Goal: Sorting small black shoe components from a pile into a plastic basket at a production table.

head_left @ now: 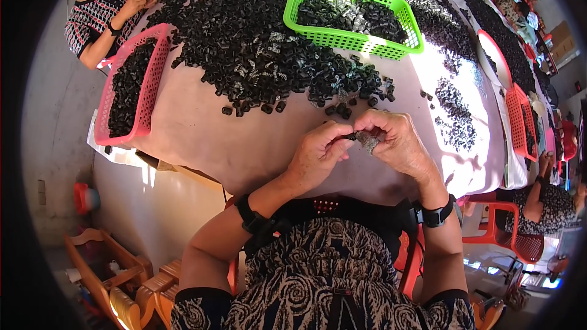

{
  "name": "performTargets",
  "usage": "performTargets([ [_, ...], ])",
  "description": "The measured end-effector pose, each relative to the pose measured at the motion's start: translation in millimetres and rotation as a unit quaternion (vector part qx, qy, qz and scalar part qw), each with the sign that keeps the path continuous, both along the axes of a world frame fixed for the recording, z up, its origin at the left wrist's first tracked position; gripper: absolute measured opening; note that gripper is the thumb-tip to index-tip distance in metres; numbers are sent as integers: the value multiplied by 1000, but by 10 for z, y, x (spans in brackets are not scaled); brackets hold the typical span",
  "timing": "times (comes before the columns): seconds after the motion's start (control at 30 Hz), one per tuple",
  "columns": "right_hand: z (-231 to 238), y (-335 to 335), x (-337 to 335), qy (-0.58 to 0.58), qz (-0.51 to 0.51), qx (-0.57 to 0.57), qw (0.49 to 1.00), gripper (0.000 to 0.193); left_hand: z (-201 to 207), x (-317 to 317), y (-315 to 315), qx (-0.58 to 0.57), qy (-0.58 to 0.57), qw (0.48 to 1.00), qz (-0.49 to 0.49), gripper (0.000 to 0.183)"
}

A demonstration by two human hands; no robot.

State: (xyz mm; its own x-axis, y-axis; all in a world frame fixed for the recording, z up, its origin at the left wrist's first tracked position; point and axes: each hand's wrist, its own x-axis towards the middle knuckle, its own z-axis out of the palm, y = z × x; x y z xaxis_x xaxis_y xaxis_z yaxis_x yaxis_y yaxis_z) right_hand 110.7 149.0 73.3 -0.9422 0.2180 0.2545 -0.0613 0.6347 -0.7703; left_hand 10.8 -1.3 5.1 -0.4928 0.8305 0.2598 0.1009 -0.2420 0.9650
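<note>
My left hand [319,154] and my right hand [396,142] meet above the near edge of the table, both with fingers pinched. Between the left fingertips is a small black part [350,137]; its exact shape is mostly covered. A grey, mottled small piece [367,142] sits at my right thumb and fingers, touching or very close to the black part. I cannot make out what kind of thing it is. Just beyond my hands spreads a large pile of small black cylindrical parts [244,55], with metal coil springs [263,73] lying among them.
A green basket [333,38] of black parts stands on the pile's far side. At left a pink basket [156,79] holds more; a person [107,12] sits beyond it. Red baskets [520,123] and another person [541,208] are at right. Wooden furniture [116,275] stands lower left.
</note>
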Motion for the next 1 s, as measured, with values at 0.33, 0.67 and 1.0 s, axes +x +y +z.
performTargets([
  [0.33,6,-51,-7,7,31,80,996,28,26,-4,-36,-16,19,1000,-5,18],
  [0.67,-47,-53,36,-48,5,0,999,27,46,111,-28,-38,238,965,100,24],
  [1.0,-10,-42,94,-108,-15,-77,991,24,84,104,-4,-48,238,965,93,20],
])
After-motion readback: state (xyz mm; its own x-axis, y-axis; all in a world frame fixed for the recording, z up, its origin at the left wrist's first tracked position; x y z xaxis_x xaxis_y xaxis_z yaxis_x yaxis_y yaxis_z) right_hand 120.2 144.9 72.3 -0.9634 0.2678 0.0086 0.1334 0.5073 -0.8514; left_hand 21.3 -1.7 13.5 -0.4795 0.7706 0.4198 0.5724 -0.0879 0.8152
